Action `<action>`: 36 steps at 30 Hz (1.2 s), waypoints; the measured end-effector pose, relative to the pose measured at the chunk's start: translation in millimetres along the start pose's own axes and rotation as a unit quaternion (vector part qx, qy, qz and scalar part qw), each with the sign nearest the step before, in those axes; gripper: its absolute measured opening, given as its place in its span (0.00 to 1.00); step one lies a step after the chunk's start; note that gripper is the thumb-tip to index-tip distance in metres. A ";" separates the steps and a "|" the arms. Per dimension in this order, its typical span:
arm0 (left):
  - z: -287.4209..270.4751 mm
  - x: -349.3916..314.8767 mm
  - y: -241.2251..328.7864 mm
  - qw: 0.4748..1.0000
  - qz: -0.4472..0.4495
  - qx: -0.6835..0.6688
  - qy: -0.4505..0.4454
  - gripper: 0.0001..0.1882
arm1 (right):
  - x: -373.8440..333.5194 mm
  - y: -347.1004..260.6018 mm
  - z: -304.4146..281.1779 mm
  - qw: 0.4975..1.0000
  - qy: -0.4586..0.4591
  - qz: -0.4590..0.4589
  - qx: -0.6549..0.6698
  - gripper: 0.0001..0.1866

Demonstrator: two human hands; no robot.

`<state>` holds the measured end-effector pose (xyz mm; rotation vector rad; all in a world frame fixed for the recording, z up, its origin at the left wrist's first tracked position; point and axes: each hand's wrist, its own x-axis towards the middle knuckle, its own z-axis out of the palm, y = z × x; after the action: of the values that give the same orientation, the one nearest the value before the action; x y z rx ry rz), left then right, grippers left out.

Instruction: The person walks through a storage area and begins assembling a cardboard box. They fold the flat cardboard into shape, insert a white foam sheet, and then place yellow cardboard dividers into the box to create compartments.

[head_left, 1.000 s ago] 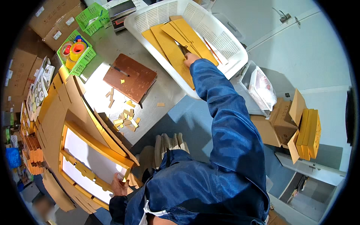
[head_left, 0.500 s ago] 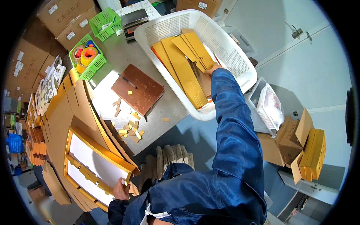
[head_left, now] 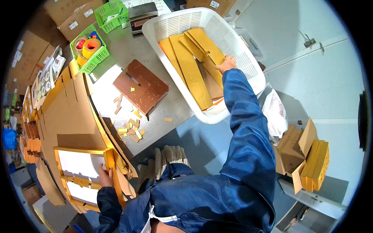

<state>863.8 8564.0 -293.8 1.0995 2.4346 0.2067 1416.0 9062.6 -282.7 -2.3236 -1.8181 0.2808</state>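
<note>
My right hand [head_left: 226, 64] reaches into a large white plastic basket [head_left: 254, 79]. Its fingers are closed on the end of a yellow cardboard strip [head_left: 217, 57], which is raised a little at that end. Several more flat yellow cardboard pieces [head_left: 190, 72] lie lengthwise under and beside it. At the lower left, my left hand [head_left: 105, 176] grips the right wall of a shallow yellow box [head_left: 110, 158], thumb over its edge. The box has a white inside, and a notched yellow strip [head_left: 79, 181] runs across it. It rests on brown cardboard sheets [head_left: 72, 116].
On the metal table lie a brown board [head_left: 142, 83] with a pen [head_left: 130, 76], and small cardboard scraps [head_left: 132, 130]. A green basket [head_left: 99, 56] with tape rolls and a scale [head_left: 143, 17] stand behind. An opened carton [head_left: 291, 145] with yellow boxes [head_left: 316, 163] stands at right.
My left hand and the shallow box have shifted left, and the box has turned. My right hand has moved slightly up and right, lifting the near end of the yellow cardboard strip.
</note>
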 end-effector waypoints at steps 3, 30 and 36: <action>-6.1 -2.7 6.4 0.999 0.014 -0.039 0.025 0.28 | -18.8 -24.1 -40.6 0.991 0.079 -0.099 0.043 0.43; 0.5 42.8 139.8 0.669 -0.022 -0.721 -0.179 0.20 | -317.5 -264.1 55.9 0.707 -0.556 -0.181 0.398 0.13; -12.4 45.9 135.2 0.664 -0.057 -0.724 -0.177 0.18 | -326.2 -264.5 79.5 0.614 -0.604 -0.049 0.506 0.09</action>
<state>922.5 8689.1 -256.0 0.1446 1.1927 1.4048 1070.9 8810.6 -279.6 -1.0353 -1.2500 2.4878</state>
